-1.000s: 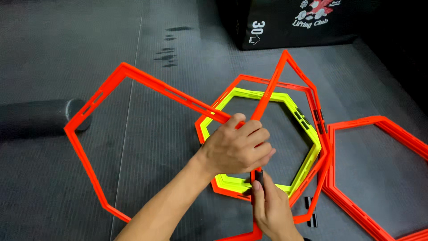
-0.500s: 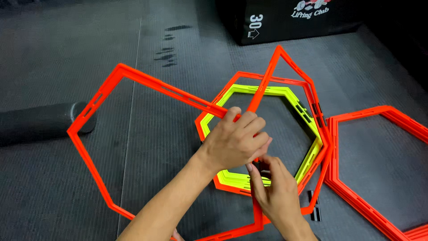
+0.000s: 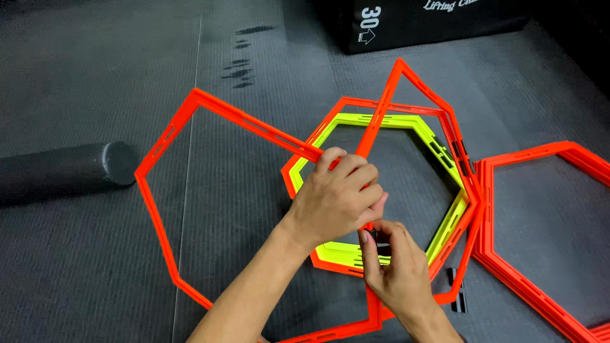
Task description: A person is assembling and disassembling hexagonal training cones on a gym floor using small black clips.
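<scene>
Our left hand [image 3: 337, 200] is curled tight round a bar of the big orange hexagon ring [image 3: 166, 136], tilted up off the floor mat [image 3: 95, 254]. Just below, our right hand [image 3: 397, 270] pinches a small black clip [image 3: 380, 238] at the ring's joint, over the yellow ring [image 3: 445, 149].

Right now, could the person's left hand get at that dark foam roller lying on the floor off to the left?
Probably yes. The foam roller lies in the open on the mat, with only a bar of the big orange hexagon ring between. But the left hand is gripping an orange bar beside the right hand, so it would have to let go first.
</scene>
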